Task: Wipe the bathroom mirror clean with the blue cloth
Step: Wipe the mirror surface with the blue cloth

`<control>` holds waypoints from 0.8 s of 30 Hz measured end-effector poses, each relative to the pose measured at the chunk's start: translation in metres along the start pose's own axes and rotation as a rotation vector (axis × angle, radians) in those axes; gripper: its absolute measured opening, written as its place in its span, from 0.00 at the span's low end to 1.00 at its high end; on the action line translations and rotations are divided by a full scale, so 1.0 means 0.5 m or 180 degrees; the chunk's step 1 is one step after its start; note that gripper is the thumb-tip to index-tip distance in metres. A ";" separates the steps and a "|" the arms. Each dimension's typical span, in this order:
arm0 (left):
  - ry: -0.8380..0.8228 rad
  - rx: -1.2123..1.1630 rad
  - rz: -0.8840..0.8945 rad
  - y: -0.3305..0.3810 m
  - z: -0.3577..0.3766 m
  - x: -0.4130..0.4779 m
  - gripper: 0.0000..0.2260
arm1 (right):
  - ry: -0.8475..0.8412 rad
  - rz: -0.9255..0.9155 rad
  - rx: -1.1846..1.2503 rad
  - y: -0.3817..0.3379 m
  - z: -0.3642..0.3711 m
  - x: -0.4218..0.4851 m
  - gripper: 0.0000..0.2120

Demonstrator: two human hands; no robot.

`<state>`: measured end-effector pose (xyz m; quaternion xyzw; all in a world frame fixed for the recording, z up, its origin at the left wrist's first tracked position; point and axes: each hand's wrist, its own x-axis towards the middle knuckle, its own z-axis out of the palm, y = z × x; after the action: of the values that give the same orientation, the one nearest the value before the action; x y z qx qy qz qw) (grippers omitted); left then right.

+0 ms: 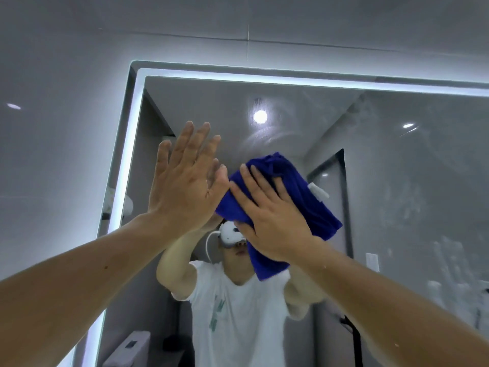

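**Two flat hands on the mirror**

Two bare arms reach up from the bottom corners. The left grip [185, 178] is a wide open hand. Its fingers are straight and close together, and it holds nothing. It seems to lie flat on the glass, near the left edge of the mirror [397, 168].

The right grip [270, 215] is just beside it and a bit lower. This hand is open and flat too, with straight, spread fingers. It presses on the blue cloth [304, 197] and does not curl round it.

The cloth is bunched up between the hand and the glass, near the middle of the part of the mirror we can see. Some of it sticks out above the fingertips, and some hangs down below the wrist. A small white tag [318, 192] pokes out on its right side.

A bright light strip [291, 80] runs along the top and left edges of the mirror. A grey wall [53, 141] is all around it. Cloudy smears [449, 260] mark the right side of the glass.

In the mirror is a person in a white shirt [238, 313] with both arms up. A round lamp [260, 116] shines above the cloth. A white toilet tank [135, 345] shows at the bottom left.
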<state>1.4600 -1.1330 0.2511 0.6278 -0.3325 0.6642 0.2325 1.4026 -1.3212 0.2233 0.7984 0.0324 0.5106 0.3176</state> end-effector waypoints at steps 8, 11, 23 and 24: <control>-0.0207 0.0087 -0.0013 -0.001 -0.013 0.002 0.28 | -0.0146 0.0239 -0.0166 0.133 0.000 -0.105 0.31; -0.0206 0.0089 -0.0009 -0.010 -0.015 0.017 0.27 | 0.0079 0.1147 0.0058 0.172 -0.017 -0.019 0.32; 0.0029 0.0014 0.0179 -0.005 -0.002 0.049 0.28 | 0.0471 0.1291 0.0105 0.117 -0.029 0.123 0.35; 0.0035 0.0014 0.0184 -0.002 0.000 0.049 0.28 | 0.0441 0.0813 0.0010 0.115 -0.019 0.090 0.33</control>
<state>1.4582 -1.1350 0.2757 0.6148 -0.3479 0.6748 0.2137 1.4005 -1.3454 0.2927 0.7594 -0.0469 0.6006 0.2458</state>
